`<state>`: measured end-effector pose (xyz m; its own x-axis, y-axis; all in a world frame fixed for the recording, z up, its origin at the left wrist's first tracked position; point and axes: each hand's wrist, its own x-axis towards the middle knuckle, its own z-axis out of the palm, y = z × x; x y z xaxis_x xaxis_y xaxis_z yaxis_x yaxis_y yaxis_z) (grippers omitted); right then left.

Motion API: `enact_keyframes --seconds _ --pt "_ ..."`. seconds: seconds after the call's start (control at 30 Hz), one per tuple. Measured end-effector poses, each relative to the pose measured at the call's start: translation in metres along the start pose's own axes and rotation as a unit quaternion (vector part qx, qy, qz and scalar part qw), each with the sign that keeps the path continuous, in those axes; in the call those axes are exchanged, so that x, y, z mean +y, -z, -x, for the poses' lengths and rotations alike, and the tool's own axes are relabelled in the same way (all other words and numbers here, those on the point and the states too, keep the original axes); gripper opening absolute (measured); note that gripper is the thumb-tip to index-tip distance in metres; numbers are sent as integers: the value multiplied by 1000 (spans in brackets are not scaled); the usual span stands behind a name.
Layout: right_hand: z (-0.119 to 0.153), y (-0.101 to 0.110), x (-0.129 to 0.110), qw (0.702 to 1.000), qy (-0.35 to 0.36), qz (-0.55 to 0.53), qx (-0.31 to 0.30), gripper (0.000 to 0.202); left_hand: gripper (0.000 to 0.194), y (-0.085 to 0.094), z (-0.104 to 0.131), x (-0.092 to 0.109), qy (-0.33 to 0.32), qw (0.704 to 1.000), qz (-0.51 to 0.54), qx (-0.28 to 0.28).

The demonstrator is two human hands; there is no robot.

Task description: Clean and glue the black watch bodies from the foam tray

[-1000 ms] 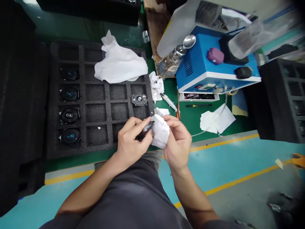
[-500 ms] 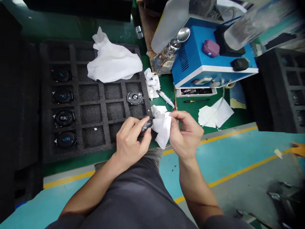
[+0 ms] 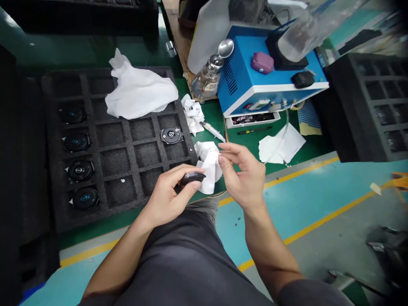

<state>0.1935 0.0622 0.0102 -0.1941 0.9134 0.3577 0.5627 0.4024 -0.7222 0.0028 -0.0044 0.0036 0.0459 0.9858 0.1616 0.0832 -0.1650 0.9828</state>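
Observation:
My left hand (image 3: 168, 193) grips a black round smartwatch body (image 3: 193, 177) by its edges, thumb below and fingers above, tilted so its rim shows. Just to its right, my right hand (image 3: 244, 176) has its thumb and fingers at the edge of a crumpled white wipe (image 3: 208, 170), which hangs beside the watch body. Left of both hands lies a black foam tray (image 3: 129, 170) with square compartments. Several dark watch bodies (image 3: 79, 170) sit in its left column, and one silver-rimmed watch body (image 3: 171, 135) rests back-up near the right edge.
A white cloth (image 3: 140, 91) covers the tray's far compartments. Beyond the tray's right edge are crumpled tissue (image 3: 192, 112), a syringe (image 3: 213, 131) and a glass pump bottle (image 3: 207, 80). A blue machine (image 3: 245, 55) stands at the back, with a pen (image 3: 254, 130) and papers (image 3: 282, 144) before it.
My left hand has turned the watch body flatter and drawn it slightly nearer to me. My right hand's fingers have loosened and spread somewhat at the wipe. The view has shifted a little.

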Motion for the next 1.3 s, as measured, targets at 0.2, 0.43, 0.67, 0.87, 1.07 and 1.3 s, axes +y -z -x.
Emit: enact_keyframes --seconds 0.2,0.43,0.67,0.87,1.07,1.3 --pt "-5 31 29 984 107 137 -49 12 19 2 2 -1 56 996 57 41" --pt "-9 66 40 956 146 253 -14 8 18 -1 0 1 43 996 36 64" --pt "1 52 12 961 216 167 -50 43 18 0 0 -2 -4 999 -6 46" --pt "8 9 -10 976 202 9 -74 26 22 1 2 -3 -41 998 -44 10" --pt "6 11 -12 986 166 -8 2 15 28 -5 1 -6 -64 989 -118 59" --pt "-4 20 -17 949 289 121 -38 13 34 -9 1 -7 -93 981 -149 81"
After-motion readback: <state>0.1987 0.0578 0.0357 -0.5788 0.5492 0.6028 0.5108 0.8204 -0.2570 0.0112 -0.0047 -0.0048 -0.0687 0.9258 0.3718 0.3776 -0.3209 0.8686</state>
